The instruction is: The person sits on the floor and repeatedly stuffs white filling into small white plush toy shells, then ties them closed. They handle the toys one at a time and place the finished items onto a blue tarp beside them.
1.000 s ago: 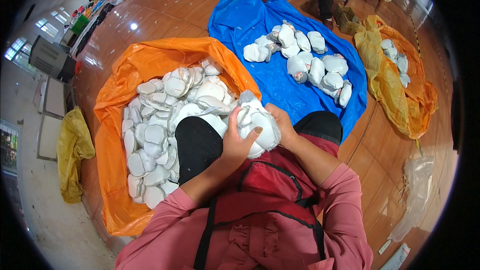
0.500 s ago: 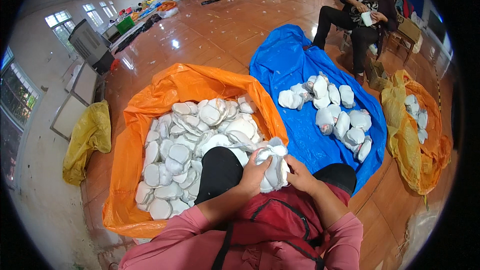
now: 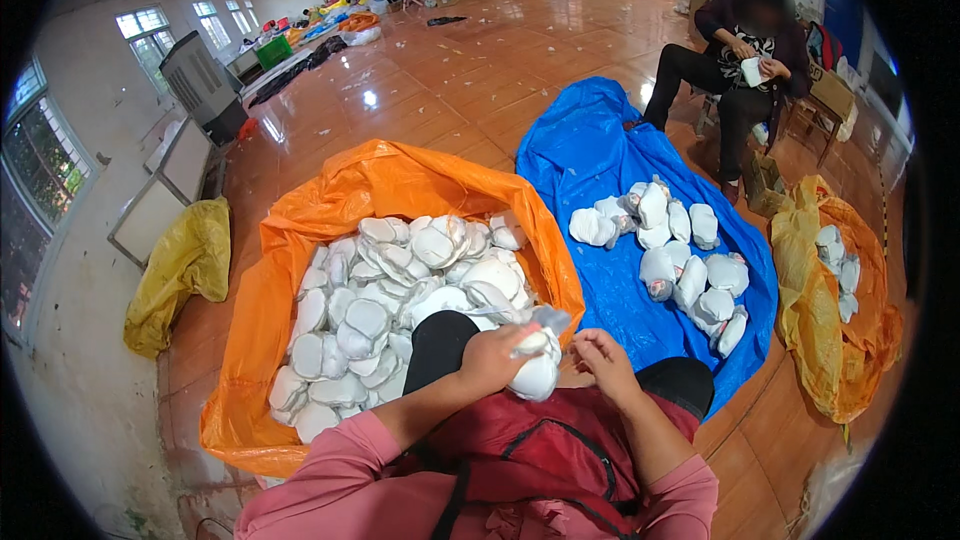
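Observation:
Above my lap, my left hand point(image 3: 490, 360) is wrapped round a bundle of white oval pads point(image 3: 537, 372) with a greyish piece standing out at its top. Just to the right, my right hand point(image 3: 605, 365) is apart from the bundle, its fingers curled together; anything in them is too small to make out. Left of my knee, an orange sack point(image 3: 250, 340) lies spread wide with many loose white pads point(image 3: 362, 320) heaped in it. On a blue sheet point(image 3: 575, 130) to the right lie several white bundles point(image 3: 690, 280) like the one I hold.
A seated person point(image 3: 745, 60) at the far right handles a white piece. A yellow and orange sack point(image 3: 800, 320) with a few bundles lies at the right. A yellow bag point(image 3: 185, 275) and a grey air cooler point(image 3: 200, 90) stand by the left wall. Brown tiles cover the floor.
My right hand has come off the bundle, and its fingers have curled. In my left hand the bundle has turned and tilted. The whole view has shifted slightly.

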Action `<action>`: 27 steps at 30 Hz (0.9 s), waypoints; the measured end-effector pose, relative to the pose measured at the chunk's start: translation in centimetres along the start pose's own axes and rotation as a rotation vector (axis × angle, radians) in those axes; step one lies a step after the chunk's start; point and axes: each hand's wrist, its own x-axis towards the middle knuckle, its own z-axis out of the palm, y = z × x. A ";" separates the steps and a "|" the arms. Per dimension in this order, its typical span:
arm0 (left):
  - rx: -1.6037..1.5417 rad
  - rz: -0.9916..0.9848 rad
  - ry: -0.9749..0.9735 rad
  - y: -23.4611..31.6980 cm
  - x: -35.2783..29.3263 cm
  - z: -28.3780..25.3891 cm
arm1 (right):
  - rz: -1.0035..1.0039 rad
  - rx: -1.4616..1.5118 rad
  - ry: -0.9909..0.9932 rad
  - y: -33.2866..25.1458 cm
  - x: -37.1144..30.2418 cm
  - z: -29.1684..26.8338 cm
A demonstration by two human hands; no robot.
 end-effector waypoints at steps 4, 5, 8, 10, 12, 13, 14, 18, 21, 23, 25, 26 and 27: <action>0.229 0.325 -0.164 -0.4 -0.1 0.0 | 0.209 0.031 -0.055 -0.7 -0.3 0.1; 0.271 0.366 -0.222 -0.3 -0.1 0.0 | 0.247 0.025 -0.071 -0.4 -0.4 0.1; 0.303 0.497 -0.238 -0.6 -0.1 0.6 | 0.381 -0.045 -0.074 -0.1 -0.3 0.5; 0.309 0.582 -0.223 -0.6 0.1 0.4 | 0.442 -0.015 -0.074 0.1 -0.2 0.3; 0.300 0.645 -0.232 -0.8 0.4 0.2 | 0.497 -0.037 -0.092 -0.3 -0.2 0.1; 0.293 0.679 -0.239 -0.8 0.6 0.1 | 0.524 -0.047 -0.098 -0.5 -0.3 0.0; 0.283 0.699 -0.229 -1.0 0.8 0.1 | 0.529 -0.032 -0.118 -0.3 -0.2 -0.3; 0.273 0.750 -0.174 -1.5 1.1 -0.1 | 0.534 0.151 -0.159 -0.3 -0.3 -0.4; 0.301 0.700 -0.180 -1.3 0.7 -0.5 | 0.462 0.325 -0.182 -1.1 -0.5 0.0; 0.218 0.636 -0.117 -0.5 0.7 -0.7 | 0.342 0.355 -0.168 -1.1 -0.7 -0.1; 0.037 0.553 0.034 0.7 0.9 -0.6 | 0.173 0.313 -0.127 -1.0 -0.8 -0.1; -0.009 0.491 -0.001 1.1 1.0 -0.6 | 0.166 0.269 -0.141 -1.0 -0.8 -0.2; -0.054 0.429 -0.036 1.4 1.1 -0.6 | 0.159 0.226 -0.155 -1.2 -0.8 -0.4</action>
